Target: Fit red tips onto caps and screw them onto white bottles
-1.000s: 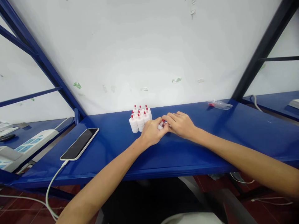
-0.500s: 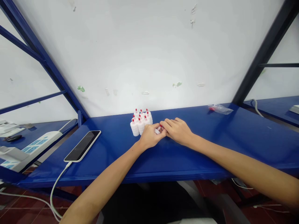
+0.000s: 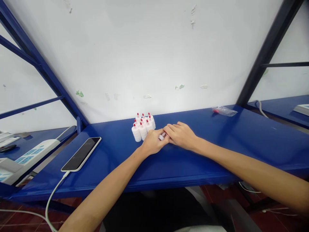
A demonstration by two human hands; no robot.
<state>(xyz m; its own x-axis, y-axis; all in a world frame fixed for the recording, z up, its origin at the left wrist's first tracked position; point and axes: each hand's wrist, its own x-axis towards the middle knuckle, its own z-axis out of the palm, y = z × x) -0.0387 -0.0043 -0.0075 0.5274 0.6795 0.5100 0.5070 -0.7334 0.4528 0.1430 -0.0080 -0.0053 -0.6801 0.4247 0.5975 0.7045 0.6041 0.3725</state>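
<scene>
My left hand (image 3: 154,141) is closed around a small white squeeze bottle (image 3: 161,137), which shows only in part between the thumb and fingers. Against its top end, the bent fingers of my right hand (image 3: 181,135) are closed on the bottle's red cap, now almost wholly covered. Both hands touch each other just above the blue table (image 3: 198,161). Just left of them, several white bottles (image 3: 136,133) with red-tipped nozzles stand upright in a tight group.
A phone (image 3: 81,154) with a white charging cable (image 3: 53,190) lies on the left. Near the wall, at the back right, is a clear plastic bag (image 3: 225,111) with something red in it. A white power strip (image 3: 36,154) sits beyond the blue frame (image 3: 51,80).
The whole scene has shifted slightly left as my head turned. My right fingers cover more of the red cap than before. Both hands stay together and the grouped bottles stand as they did.
</scene>
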